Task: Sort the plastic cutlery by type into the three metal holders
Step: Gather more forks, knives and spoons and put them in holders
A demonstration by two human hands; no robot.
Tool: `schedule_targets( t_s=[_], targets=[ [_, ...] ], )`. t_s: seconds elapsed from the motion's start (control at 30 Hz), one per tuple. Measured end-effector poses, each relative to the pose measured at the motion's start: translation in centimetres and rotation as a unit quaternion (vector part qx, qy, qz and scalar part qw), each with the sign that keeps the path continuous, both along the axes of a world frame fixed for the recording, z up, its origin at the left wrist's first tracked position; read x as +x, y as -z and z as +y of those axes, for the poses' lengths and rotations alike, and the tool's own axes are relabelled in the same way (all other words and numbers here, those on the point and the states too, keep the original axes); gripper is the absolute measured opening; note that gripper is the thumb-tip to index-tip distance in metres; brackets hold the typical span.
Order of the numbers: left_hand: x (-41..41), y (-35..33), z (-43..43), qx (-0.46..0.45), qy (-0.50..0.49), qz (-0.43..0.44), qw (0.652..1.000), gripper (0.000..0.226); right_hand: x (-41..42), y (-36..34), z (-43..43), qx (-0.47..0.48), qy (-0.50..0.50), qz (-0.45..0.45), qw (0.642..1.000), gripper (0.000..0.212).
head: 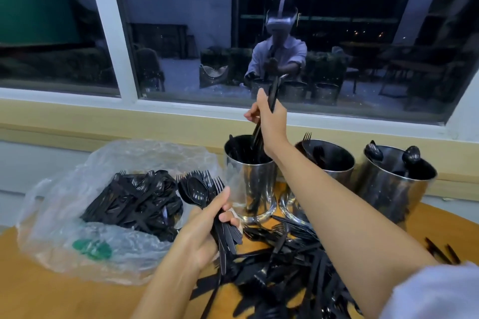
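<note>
Right fingers [251,114] clamping knives [272,96] dipping into left holder [250,181], left fingers [229,218] gripping a spoon-and-fork bunch [199,189], right forearm [324,189] crossing the fork holder [340,172], spoon holder [396,189] standing beside, pile [285,261] lying on counter [64,298], bag [59,189] sitting left.

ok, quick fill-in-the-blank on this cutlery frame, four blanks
1. The right hand grips black cutlery reaching into the ____ metal holder.
2. The upright fork stands in the ____ holder.
3. The left hand grips a bunch of forks and ____.
4. A clear plastic ____ holds more unsorted cutlery.
Missing: left; middle; spoons; bag.
</note>
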State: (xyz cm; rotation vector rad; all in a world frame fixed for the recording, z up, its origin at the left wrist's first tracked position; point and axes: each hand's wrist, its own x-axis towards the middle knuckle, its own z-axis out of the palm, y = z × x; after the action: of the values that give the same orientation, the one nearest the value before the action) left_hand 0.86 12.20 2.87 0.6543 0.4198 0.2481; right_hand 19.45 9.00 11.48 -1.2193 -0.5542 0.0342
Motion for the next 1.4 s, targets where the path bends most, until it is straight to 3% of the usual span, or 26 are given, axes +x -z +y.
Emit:
schedule_targets(
  t_s=[0.23, 0.3, 0.37, 0.47, 0.53, 0.6, 0.63, 0.73, 0.8, 0.97, 1.1, 1.2, 1.3, 1.4],
  targets=[
    [0.5, -0.1, 0.4, 0.022, -0.005, -0.011, 1.000, 0.020, 1.3, 1.3, 0.4, -0.233, -0.045, -0.019, 0.971, 0.025],
    [0.4, -0.4, 0.3, 0.034, -0.006, -0.018, 0.999, 0.019, 1.3, 0.8, 0.1, -0.299, -0.066, -0.013, 0.952, 0.034],
    [0.1, -1.0, 0.0, 0.049, 0.004, -0.019, 0.999, 0.020, 1.2, 0.2, -0.6, -0.401, -0.073, -0.032, 0.913, 0.053],
    [-0.7, -2.4, -1.1, 0.052, 0.020, -0.026, 0.998, 0.020, 0.5, -0.9, -2.0, -0.547, -0.001, -0.148, 0.824, 0.070],
    [-1.5, -3.2, -1.9, 0.065, 0.031, -0.040, 0.997, 0.019, -1.1, -1.9, -3.4, -0.500, 0.052, -0.193, 0.843, 0.056],
    [-2.5, -3.8, -2.8, 0.088, 0.037, -0.046, 0.994, 0.024, -3.9, -2.6, -6.0, -0.420, 0.017, -0.179, 0.889, 0.031],
    [-3.1, -4.0, -3.4, 0.095, 0.040, -0.048, 0.993, 0.026, -5.6, -2.7, -7.4, -0.404, -0.027, -0.163, 0.900, 0.030],
    [-4.6, -4.6, -5.4, 0.124, 0.063, -0.047, 0.989, 0.024, -10.8, -2.5, -11.9, -0.423, -0.147, -0.131, 0.885, 0.039],
    [-5.7, -4.9, -7.0, 0.136, 0.085, -0.049, 0.986, 0.024, -12.9, -1.8, -14.2, -0.424, -0.185, -0.133, 0.877, 0.030],
    [-8.0, -5.2, -10.9, 0.103, 0.113, -0.079, 0.985, 0.033, -15.5, -1.4, -17.6, -0.312, -0.119, -0.106, 0.937, 0.015],
    [-9.2, -5.2, -12.9, 0.129, 0.148, -0.092, 0.976, 0.037, -17.2, -0.6, -19.1, -0.261, -0.090, -0.101, 0.956, 0.018],
    [-9.5, -5.4, -13.8, 0.159, 0.162, -0.108, 0.968, 0.031, -18.1, -0.3, -19.9, -0.274, -0.142, -0.041, 0.950, 0.022],
    [-9.8, -5.5, -14.3, 0.175, 0.183, -0.114, 0.961, 0.025, -18.7, -0.5, -20.8, -0.300, -0.187, -0.070, 0.933, 0.020],
    [-10.0, -5.6, -14.4, 0.153, 0.188, -0.131, 0.961, 0.021, -18.7, -0.4, -21.4, -0.272, -0.158, -0.088, 0.945, 0.018]
  ],
)
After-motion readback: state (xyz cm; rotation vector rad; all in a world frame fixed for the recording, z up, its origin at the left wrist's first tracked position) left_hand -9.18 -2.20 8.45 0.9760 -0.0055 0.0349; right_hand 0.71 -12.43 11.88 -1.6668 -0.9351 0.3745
